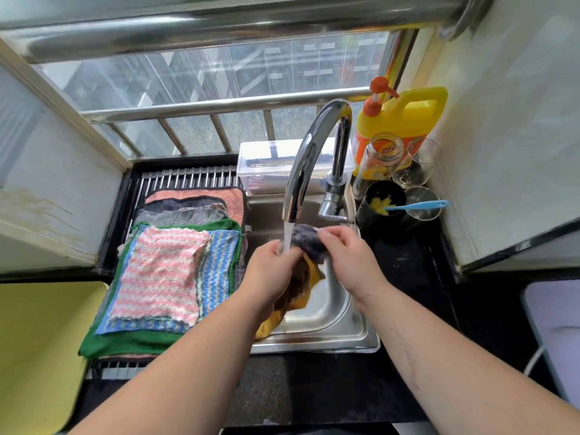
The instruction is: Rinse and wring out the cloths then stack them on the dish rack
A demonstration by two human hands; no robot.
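Observation:
Under the running water of the chrome tap (309,158), my left hand (273,271) and my right hand (345,255) both grip a wet cloth (309,243) that is dark grey on top, with a brown and yellow part (301,287) hanging down into the steel sink (332,312). The stream falls on the cloth at my left hand's fingers. To the left, several cloths lie stacked flat on the dish rack (188,177); a pink-and-white striped cloth (160,271) is on top, above blue striped and green ones.
Behind the tap stands a clear plastic box (266,164). At the right of the sink are a yellow detergent jug (405,114), a glass jar (379,158), glasses and a black cup with a blue brush (417,205). A yellow board (37,340) lies at the left.

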